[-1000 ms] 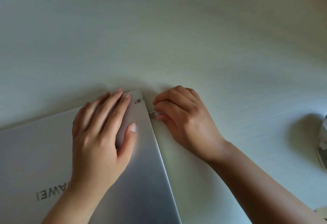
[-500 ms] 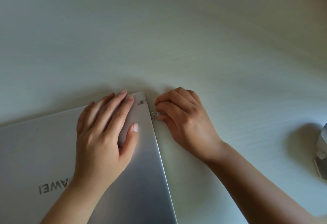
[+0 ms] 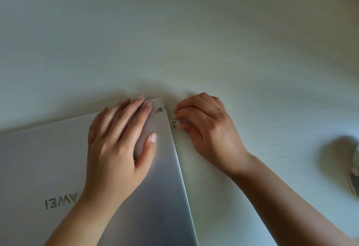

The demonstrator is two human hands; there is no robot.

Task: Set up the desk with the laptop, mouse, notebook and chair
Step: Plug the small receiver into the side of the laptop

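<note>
Closed silver laptop (image 3: 58, 158) flat on the pale desk (image 3: 194, 41), at lower left. Left hand (image 3: 118, 146) spread flat on its lid near the far right corner, fingers straight. Right hand (image 3: 206, 129) just beside the laptop's right edge, pinching a small USB plug (image 3: 173, 124) touching that edge
</note>
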